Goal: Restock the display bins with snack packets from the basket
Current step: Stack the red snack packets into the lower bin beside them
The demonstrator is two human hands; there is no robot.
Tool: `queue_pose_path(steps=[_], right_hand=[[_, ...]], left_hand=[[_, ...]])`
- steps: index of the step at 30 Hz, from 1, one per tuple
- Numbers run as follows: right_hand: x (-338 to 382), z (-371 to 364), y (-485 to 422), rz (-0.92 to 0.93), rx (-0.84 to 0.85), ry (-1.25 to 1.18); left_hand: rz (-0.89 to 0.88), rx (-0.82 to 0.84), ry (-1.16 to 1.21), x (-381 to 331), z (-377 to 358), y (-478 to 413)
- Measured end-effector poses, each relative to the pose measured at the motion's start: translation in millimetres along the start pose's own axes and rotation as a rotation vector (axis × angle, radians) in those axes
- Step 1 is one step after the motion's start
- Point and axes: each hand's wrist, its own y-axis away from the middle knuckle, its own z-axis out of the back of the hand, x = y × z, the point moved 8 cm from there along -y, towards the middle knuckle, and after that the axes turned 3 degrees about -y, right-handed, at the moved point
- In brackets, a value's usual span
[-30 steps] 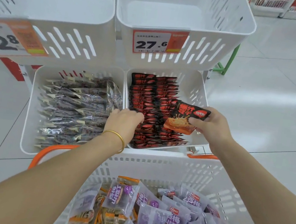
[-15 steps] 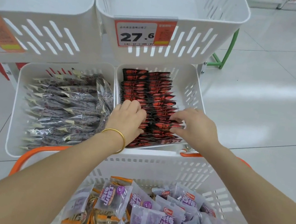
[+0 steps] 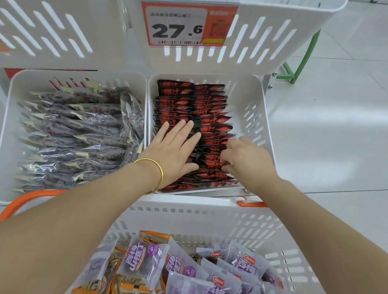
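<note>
Rows of red-and-black snack packets (image 3: 195, 99) stand in the lower right display bin (image 3: 257, 101). My left hand (image 3: 174, 151), with a gold bangle at the wrist, lies flat with straight fingers pressing on the left row. My right hand (image 3: 248, 162) is at the right row, its fingers curled into the packet tops and pinching one. Below my arms is the white basket (image 3: 202, 218), which holds purple packets (image 3: 217, 284) and some orange-edged packets (image 3: 121, 289).
The lower left bin (image 3: 9, 119) is full of grey-purple packets (image 3: 77, 129). Two white upper bins (image 3: 255, 30) overhang the lower ones; the right one bears a 27.6 price tag (image 3: 185, 27). An orange basket handle (image 3: 26, 200) sticks out left. Tiled floor lies to the right.
My right hand carried a red-and-black packet down into the right row of the bin. My left hand went from curled at the rows to flat, fingers spread over them.
</note>
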Motion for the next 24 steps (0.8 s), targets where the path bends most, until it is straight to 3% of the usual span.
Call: queue_pose_path(steps=[3,6,10,19,22,24], right_hand=[[1,14,6,0.068,-0.084,-0.080],[-11,27,6,-0.051,-0.259,-0.312],[-1,-7,-15,-0.096,-0.103,-0.105],[-2,-28,-38,-0.067,-0.136,0.072],[-3,-21,-31,-0.071,-0.123,0.011],[-8,-2,-16,-0.141,-0.217,-0.179]], left_hand=[[0.033,-0.126,0.193,6,13,4],[0.131,-0.209,0.149,10,17,-2],[0.234,-0.225,0.113,14,7,-9],[0.273,-0.195,0.059,15,-3,-11],[0.278,-0.120,0.057,15,-1,-10],[0.284,-0.062,0.128,17,7,-8]])
